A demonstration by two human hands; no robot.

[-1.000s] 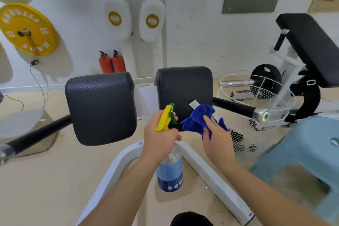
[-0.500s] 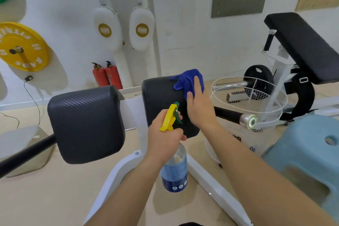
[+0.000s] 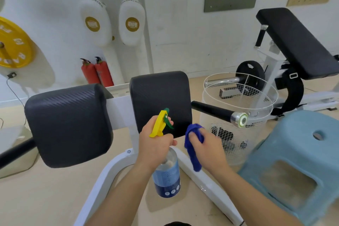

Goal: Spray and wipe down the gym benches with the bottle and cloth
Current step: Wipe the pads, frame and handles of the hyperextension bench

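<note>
My left hand [image 3: 156, 145] grips the neck of a clear spray bottle [image 3: 167, 176] with a blue label and a yellow and green trigger head, held in front of the right black pad [image 3: 159, 95]. My right hand [image 3: 207, 148] clutches a blue cloth [image 3: 192, 145] just below the lower right corner of that pad; whether the cloth touches the pad is unclear. A second black pad [image 3: 67, 123] sits to the left on the same white frame [image 3: 108, 176].
A white wire basket [image 3: 238, 115] stands right of the pad, behind a black handle bar [image 3: 212, 111]. A light blue plastic stool [image 3: 297, 161] is at lower right. Another black bench [image 3: 297, 42] stands at back right. Two red extinguishers [image 3: 97, 71] stand by the wall.
My right hand has swept the blue cloth from the top of the right pad down to its lower right corner. The bottle in my left hand has stayed nearly in place.
</note>
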